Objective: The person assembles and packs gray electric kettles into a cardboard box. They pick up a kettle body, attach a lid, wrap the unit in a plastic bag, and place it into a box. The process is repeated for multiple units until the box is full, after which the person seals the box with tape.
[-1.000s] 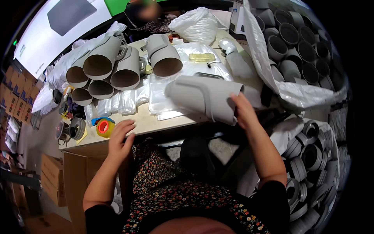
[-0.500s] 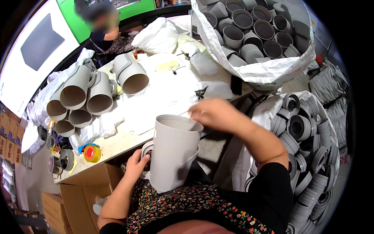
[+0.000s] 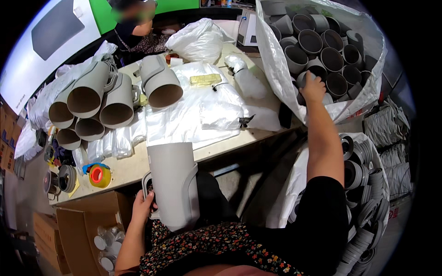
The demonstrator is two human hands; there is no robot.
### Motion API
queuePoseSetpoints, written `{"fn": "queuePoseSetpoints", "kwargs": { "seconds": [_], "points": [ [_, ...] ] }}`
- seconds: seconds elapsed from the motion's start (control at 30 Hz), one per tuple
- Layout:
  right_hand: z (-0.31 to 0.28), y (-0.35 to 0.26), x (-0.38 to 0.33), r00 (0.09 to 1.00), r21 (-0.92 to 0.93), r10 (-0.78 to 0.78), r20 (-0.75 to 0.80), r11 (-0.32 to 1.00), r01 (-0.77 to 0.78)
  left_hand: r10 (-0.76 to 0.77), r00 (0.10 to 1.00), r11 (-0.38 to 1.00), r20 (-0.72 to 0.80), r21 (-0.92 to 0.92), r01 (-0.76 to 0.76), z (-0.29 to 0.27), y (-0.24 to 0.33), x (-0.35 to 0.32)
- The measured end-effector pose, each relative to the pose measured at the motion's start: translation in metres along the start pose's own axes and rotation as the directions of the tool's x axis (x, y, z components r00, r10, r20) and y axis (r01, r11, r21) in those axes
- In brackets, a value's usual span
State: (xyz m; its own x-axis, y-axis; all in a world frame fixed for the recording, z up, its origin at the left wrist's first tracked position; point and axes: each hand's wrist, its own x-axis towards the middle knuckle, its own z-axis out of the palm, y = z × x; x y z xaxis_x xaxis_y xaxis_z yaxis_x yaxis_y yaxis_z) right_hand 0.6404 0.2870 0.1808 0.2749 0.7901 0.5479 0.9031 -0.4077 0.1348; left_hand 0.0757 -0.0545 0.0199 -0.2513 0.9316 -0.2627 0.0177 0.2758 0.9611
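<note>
Overhead, the big clear plastic sack of grey tumblers (image 3: 294,87) stands at the right end of the pale worktable (image 3: 129,168); the right hand (image 3: 314,87) reaches into its mouth, fingers curled over a cup rim, though whether it grips cannot be told. Nearer, the tall grey handled tumbler (image 3: 174,184) stands upright on the lap, mouth up, just below the table edge. The left hand (image 3: 143,206) is clamped on its side handle. A good pick probably means lifting one cup straight out without snagging the sack, while the left keeps the tumbler steady and plumb.
</note>
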Motion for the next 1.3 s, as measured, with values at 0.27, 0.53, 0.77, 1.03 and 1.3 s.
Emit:
{"fn": "queuePoseSetpoints", "kwargs": {
  "seconds": [0.27,0.53,0.77,1.03,1.3],
  "points": [
    [-0.125,-0.039,-0.121,0.912,0.889,-0.169,-0.374,0.214,0.404,-0.231,0.912,0.817,-0.338,-0.577,-0.007,-0.038,0.009,-0.004],
    [-0.107,-0.138,-0.434,0.404,0.66,-0.806,0.433,-0.022,-0.751,-0.11,0.964,0.732,-0.241,-0.676,-0.086,-0.028,0.027,0.004],
    [-0.06,-0.113,-0.444,0.393,0.929,-0.872,0.292,0.161,-0.333,0.216,0.956,0.976,0.199,-0.033,-0.214,-0.008,0.033,-0.021],
    [-0.019,-0.156,-0.467,0.341,0.747,-0.926,-0.162,0.111,0.656,0.252,0.925,0.968,0.286,-0.057,-0.246,-0.041,0.007,-0.032],
    [0.105,-0.309,-0.545,0.373,0.998,-0.928,0.007,0.029,0.053,0.27,0.963,0.955,0.017,-0.129,-0.266,-0.067,-0.012,-0.089]
  ]
}}
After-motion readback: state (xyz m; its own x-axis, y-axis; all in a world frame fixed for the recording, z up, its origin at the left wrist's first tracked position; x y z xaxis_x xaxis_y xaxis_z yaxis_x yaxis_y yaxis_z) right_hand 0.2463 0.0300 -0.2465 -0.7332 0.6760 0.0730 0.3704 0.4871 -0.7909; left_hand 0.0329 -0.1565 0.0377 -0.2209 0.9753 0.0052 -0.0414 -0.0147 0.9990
